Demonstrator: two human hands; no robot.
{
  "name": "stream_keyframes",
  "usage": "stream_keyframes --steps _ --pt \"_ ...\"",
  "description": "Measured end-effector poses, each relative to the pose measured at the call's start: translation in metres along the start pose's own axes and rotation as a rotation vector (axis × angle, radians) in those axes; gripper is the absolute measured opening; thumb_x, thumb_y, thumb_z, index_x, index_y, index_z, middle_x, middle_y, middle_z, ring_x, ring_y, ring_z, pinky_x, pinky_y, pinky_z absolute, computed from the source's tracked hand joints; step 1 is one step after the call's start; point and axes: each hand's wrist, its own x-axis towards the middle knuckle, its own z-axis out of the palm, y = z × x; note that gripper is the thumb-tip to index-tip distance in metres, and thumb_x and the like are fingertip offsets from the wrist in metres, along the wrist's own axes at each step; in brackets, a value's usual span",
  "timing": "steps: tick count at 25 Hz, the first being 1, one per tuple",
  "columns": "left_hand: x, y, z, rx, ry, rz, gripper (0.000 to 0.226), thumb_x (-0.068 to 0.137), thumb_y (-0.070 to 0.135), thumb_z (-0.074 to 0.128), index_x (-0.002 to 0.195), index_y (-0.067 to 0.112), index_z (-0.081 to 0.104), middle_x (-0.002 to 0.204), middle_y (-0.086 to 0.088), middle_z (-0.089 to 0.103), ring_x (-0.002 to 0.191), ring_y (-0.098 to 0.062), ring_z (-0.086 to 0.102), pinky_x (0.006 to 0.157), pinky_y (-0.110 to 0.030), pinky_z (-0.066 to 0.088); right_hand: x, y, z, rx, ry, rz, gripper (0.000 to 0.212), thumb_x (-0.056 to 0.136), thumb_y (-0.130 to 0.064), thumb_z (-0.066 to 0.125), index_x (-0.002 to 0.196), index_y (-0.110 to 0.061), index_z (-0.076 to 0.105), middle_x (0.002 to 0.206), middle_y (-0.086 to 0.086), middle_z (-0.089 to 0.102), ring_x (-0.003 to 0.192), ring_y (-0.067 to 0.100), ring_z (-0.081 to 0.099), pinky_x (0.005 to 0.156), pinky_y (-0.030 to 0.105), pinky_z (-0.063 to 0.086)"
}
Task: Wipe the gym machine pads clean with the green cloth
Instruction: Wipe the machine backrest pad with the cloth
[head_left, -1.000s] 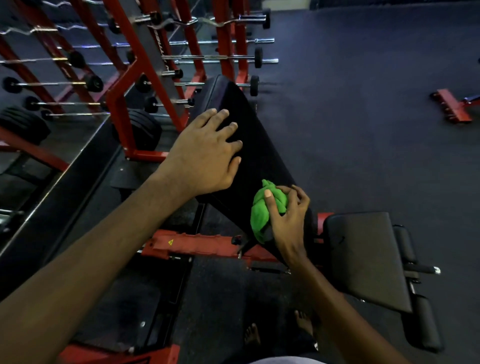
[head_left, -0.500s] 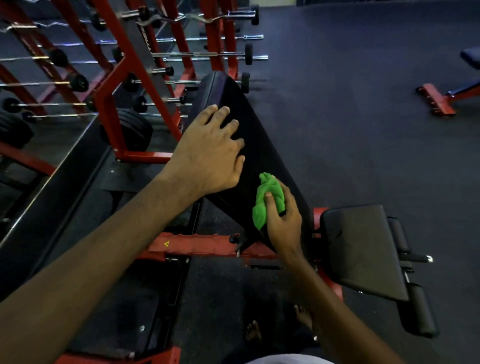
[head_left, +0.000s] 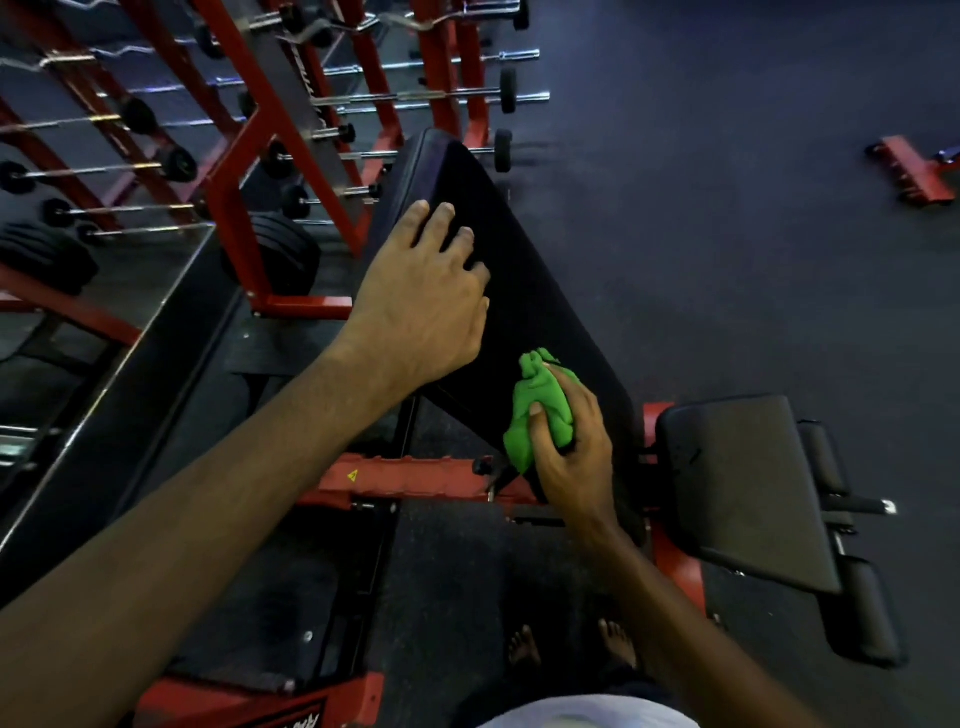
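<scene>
A long black inclined back pad (head_left: 524, 270) runs from the upper middle down to the centre of the view. My left hand (head_left: 421, 301) rests flat on its left edge, fingers spread, holding nothing. My right hand (head_left: 571, 447) grips a bunched green cloth (head_left: 540, 410) and presses it against the lower end of this pad. To the right, a black seat pad (head_left: 748, 493) sits on the same red frame (head_left: 415, 480), with nothing touching it.
Red racks (head_left: 244, 171) holding several barbells stand at the upper left, with a stack of black weight plates (head_left: 280, 254) at the base. A red bench foot (head_left: 909, 174) lies on the dark rubber floor at far right. Bare toes (head_left: 524, 647) show at bottom centre.
The cloth and my right hand have slid slightly up the lower end of the back pad. My left hand stays on the pad's left edge. The view has shifted a little.
</scene>
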Motion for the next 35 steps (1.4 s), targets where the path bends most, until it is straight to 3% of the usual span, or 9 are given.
stream_keyframes --steps 4,7,10,12,16,21,26,31,35 --pt "0.000 0.001 0.000 0.004 0.000 -0.006 0.050 0.100 0.043 0.032 0.136 0.020 0.059 0.153 -0.012 0.044 0.147 -0.034 0.029 0.122 -0.049 0.015 0.002 0.031 -0.009 0.037 0.095 0.312 0.038 0.091 -0.037 0.059 0.129 -0.033 0.060 0.131 -0.007 0.062 0.120 0.006 0.058 0.105 0.043 0.048" --pt "0.000 0.002 -0.001 0.013 -0.003 -0.027 0.049 0.098 0.041 0.035 0.134 0.020 0.060 0.152 -0.012 0.046 0.146 -0.034 0.032 0.121 -0.051 0.017 0.018 -0.005 0.005 0.152 0.079 0.188 0.037 0.096 -0.023 0.060 0.133 -0.024 0.062 0.134 -0.009 0.061 0.126 0.005 0.056 0.109 0.031 0.046" --pt "0.003 0.010 -0.003 0.039 -0.019 -0.051 0.048 0.097 0.041 0.038 0.132 0.017 0.061 0.150 -0.015 0.048 0.145 -0.037 0.033 0.120 -0.053 0.018 0.024 -0.032 0.011 0.153 -0.045 0.011 0.041 0.095 -0.030 0.061 0.136 -0.028 0.058 0.139 -0.009 0.054 0.131 0.005 0.051 0.107 0.021 0.043" --pt "0.005 0.018 -0.004 0.026 -0.024 -0.058 0.049 0.097 0.040 0.038 0.132 0.015 0.061 0.150 -0.018 0.046 0.145 -0.036 0.033 0.121 -0.052 0.018 0.017 -0.013 0.003 0.085 -0.111 -0.017 0.045 0.095 -0.035 0.059 0.139 -0.033 0.054 0.143 -0.009 0.050 0.134 0.006 0.048 0.108 0.024 0.044" --pt "0.004 0.029 0.001 0.032 -0.026 0.007 0.047 0.099 0.036 0.037 0.132 0.012 0.061 0.149 -0.017 0.048 0.142 -0.033 0.038 0.119 -0.047 0.024 0.013 0.032 -0.016 0.041 -0.062 0.140 0.052 0.087 -0.034 0.054 0.138 -0.027 0.058 0.142 -0.002 0.052 0.132 0.009 0.050 0.109 0.042 0.044" --pt "0.003 0.031 0.001 0.075 -0.052 0.040 0.046 0.099 0.033 0.035 0.128 0.011 0.062 0.143 -0.018 0.053 0.137 -0.034 0.045 0.116 -0.048 0.030 0.014 0.009 -0.008 0.096 -0.139 0.077 0.055 0.092 -0.055 0.057 0.144 -0.040 0.050 0.158 -0.002 0.035 0.150 0.009 0.025 0.116 0.031 0.035" --pt "0.004 0.034 0.001 0.059 -0.057 0.000 0.043 0.099 0.032 0.037 0.127 0.011 0.063 0.144 -0.017 0.053 0.138 -0.034 0.044 0.116 -0.048 0.029 0.009 0.055 -0.018 0.009 -0.167 -0.124 0.050 0.095 -0.023 0.063 0.144 -0.024 0.055 0.157 0.003 0.037 0.149 0.021 0.032 0.113 0.050 0.041" --pt "0.004 0.048 0.004 0.095 -0.094 -0.058 0.045 0.100 0.031 0.037 0.133 0.008 0.056 0.148 -0.021 0.048 0.142 -0.036 0.038 0.119 -0.050 0.026 0.008 0.048 -0.010 0.077 -0.034 0.067 0.044 0.093 -0.027 0.059 0.137 -0.029 0.061 0.151 -0.003 0.045 0.144 0.012 0.039 0.113 0.043 0.041" --pt "0.004 0.048 0.005 0.108 -0.100 -0.037 0.048 0.100 0.032 0.035 0.136 0.006 0.053 0.149 -0.022 0.046 0.142 -0.036 0.038 0.118 -0.052 0.025 0.020 0.018 0.000 0.072 -0.102 -0.087 0.040 0.097 -0.026 0.062 0.136 -0.023 0.062 0.151 0.000 0.045 0.145 0.014 0.038 0.115 0.034 0.039"
